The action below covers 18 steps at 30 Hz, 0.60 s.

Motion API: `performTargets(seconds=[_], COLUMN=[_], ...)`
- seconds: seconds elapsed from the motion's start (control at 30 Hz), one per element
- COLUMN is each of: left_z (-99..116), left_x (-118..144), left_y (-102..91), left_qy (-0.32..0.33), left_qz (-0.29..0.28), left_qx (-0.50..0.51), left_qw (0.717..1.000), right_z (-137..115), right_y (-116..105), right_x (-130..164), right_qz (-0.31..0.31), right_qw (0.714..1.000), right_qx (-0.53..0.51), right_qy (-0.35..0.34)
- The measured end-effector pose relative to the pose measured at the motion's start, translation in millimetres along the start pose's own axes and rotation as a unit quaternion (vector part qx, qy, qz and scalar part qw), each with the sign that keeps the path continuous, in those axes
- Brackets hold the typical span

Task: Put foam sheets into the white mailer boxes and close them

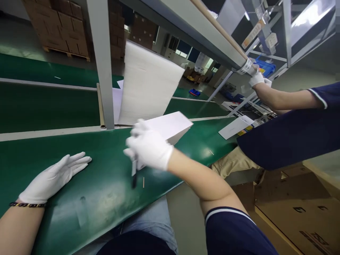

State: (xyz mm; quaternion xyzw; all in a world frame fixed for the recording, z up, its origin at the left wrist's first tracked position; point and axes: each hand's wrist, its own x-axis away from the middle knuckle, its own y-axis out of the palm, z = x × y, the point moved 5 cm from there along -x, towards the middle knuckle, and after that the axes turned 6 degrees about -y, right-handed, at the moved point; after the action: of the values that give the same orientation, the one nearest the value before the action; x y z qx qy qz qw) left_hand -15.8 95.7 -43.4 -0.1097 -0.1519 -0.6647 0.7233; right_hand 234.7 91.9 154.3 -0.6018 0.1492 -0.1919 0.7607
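My right hand [148,145], in a white glove and slightly blurred, is closed around a slim grey-and-black tool [134,173]. Its dark end points down over the green tabletop [106,191]; the blur hides its exact kind. Just behind that hand lies a white box [171,125], partly covered by it, and I cannot tell whether they touch. My left hand [55,175], also gloved, is at the left with its fingers stretched out and nothing in it. A thin brown strip [143,182] lies beside the tool's tip.
White foam sheets [148,81] stand behind the box, near a grey post [101,63]. At right, a co-worker's gloved hand [257,79] is at the end of an overhead roll [212,32]. Another white box [235,126] lies nearby. Cardboard cartons [294,205] stand below right.
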Motion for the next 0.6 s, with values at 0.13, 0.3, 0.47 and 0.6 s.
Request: performTargets(seconds=[0.13,0.3,0.47,0.6], left_z=[-12.2,-13.8,-7.6,6.3], left_x=[-6.3,-9.5,-4.5,-0.5], left_y=[-1.6,0.2,5.2,-9.0], left_qy=[-0.043,-0.015,-0.014,0.048], left_qz=[-0.064,-0.066,-0.046,0.096], left_qx=[0.093,0.114,0.122,0.073], left_qw=[0.993,0.991,0.991,0.992], right_z=[97.4,63.6,-32.9,-32.1], right_y=[19.1,67.6,140.4,147.2], right_x=[80.8,121.6,78.1,12.2], right_qz=[0.006,0.054,-0.084,0.083], right_qw=[0.948,0.912,0.903,0.888], right_qx=[0.044,-0.156,-0.375,-0.42], right_qy=[0.315,0.376,0.193,0.164])
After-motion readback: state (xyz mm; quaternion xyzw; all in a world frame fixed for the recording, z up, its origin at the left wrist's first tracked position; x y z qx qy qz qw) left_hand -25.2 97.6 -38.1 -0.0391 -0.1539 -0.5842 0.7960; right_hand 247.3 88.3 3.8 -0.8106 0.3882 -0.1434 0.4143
